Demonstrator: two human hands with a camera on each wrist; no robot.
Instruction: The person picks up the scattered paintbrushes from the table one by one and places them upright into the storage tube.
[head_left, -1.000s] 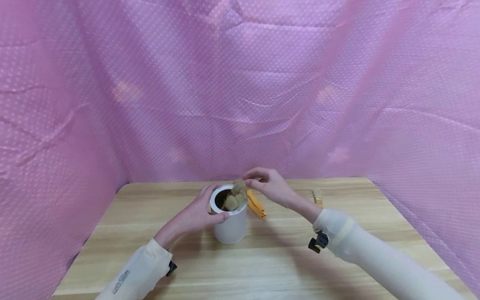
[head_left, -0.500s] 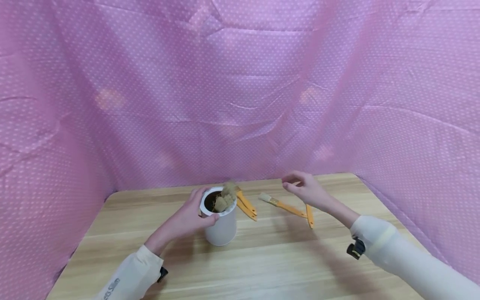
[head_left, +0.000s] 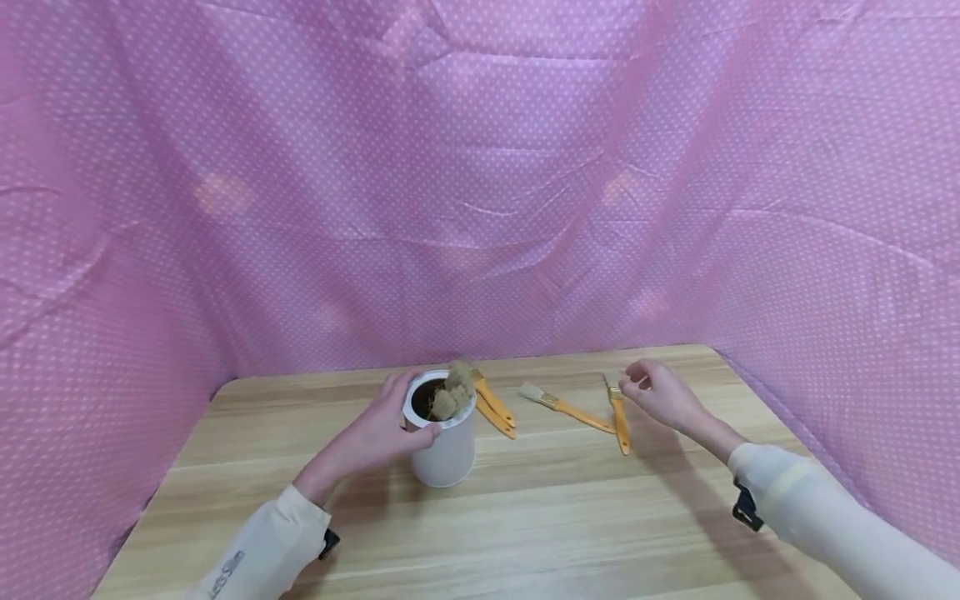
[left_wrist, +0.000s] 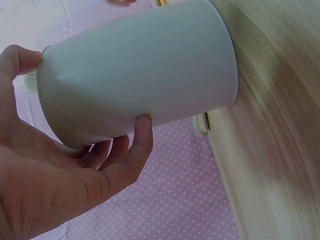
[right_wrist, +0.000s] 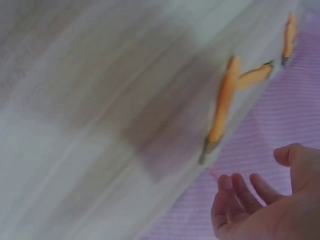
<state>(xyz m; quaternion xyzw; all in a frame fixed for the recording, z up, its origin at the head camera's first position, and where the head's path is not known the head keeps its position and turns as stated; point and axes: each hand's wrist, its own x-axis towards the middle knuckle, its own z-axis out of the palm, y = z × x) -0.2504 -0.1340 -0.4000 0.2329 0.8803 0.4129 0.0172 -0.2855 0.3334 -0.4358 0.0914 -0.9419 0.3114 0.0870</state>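
Observation:
A white cylindrical canister [head_left: 446,460] stands upright on the table. My left hand [head_left: 375,437] grips it near the rim, thumb on the front and fingers round the far side; in the left wrist view the fingers curl against the canister wall [left_wrist: 140,75]. Tan bristle heads [head_left: 452,400] stick up out of its mouth. My right hand [head_left: 663,400], holding nothing, hovers with loosely bent fingers just right of a paintbrush [head_left: 619,421] with an orange handle. A second paintbrush [head_left: 576,414] lies to its left, the handle ends meeting.
Right beside the canister lie more orange-handled brushes [head_left: 495,408], their bristle ends partly hidden behind it. A wooden table [head_left: 540,517] bears everything. Pink dotted cloth [head_left: 480,208] hangs behind and at both sides.
My right hand has moved from the bristles at the canister's rim to the right and down, beside the far-right paintbrush. My left hand keeps its grip; the head view has shifted slightly.

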